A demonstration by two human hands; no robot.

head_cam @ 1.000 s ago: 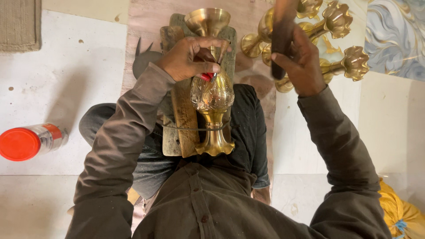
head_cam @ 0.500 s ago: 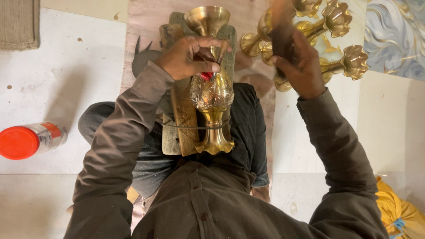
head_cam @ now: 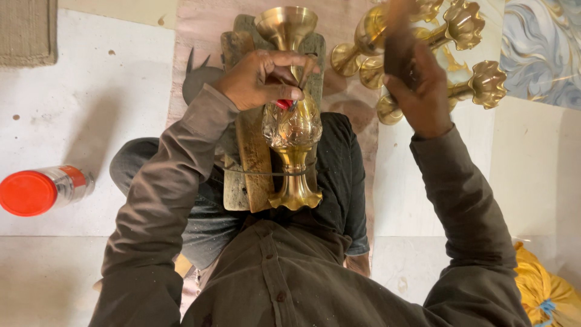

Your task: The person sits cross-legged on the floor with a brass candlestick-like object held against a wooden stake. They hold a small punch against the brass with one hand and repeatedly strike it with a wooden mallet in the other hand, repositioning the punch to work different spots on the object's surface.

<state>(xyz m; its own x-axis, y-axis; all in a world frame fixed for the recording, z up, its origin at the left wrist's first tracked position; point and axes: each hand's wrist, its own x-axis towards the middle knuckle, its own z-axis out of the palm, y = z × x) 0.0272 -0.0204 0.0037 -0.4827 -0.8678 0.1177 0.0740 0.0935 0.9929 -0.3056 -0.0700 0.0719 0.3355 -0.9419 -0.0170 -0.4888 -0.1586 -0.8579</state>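
A brass lamp stand [head_cam: 293,130] is kept steady on a wooden block [head_cam: 251,157], tied down with a wire. The left hand [head_cam: 260,79] is closed on a small red-tipped tool [head_cam: 283,104] against it. The right hand [head_cam: 417,85] is raised, gripping a dark tool [head_cam: 399,51]. A jar [head_cam: 45,189] with a red lid lies far left; what is inside cannot be told.

Looks like a small metalcraft workshop w/ work done seated on the floor. Signs: worn wooden block [head_cam: 245,151] across the lap as a rest, a brass lamp stand [head_cam: 292,109] tied to it w/ wire, more flower-shaped brass fittings [head_cam: 466,36] lying on the stained pale floor [head_cam: 91,91], a red-capped jar [head_cam: 42,191] close by, dust on the sleeves.
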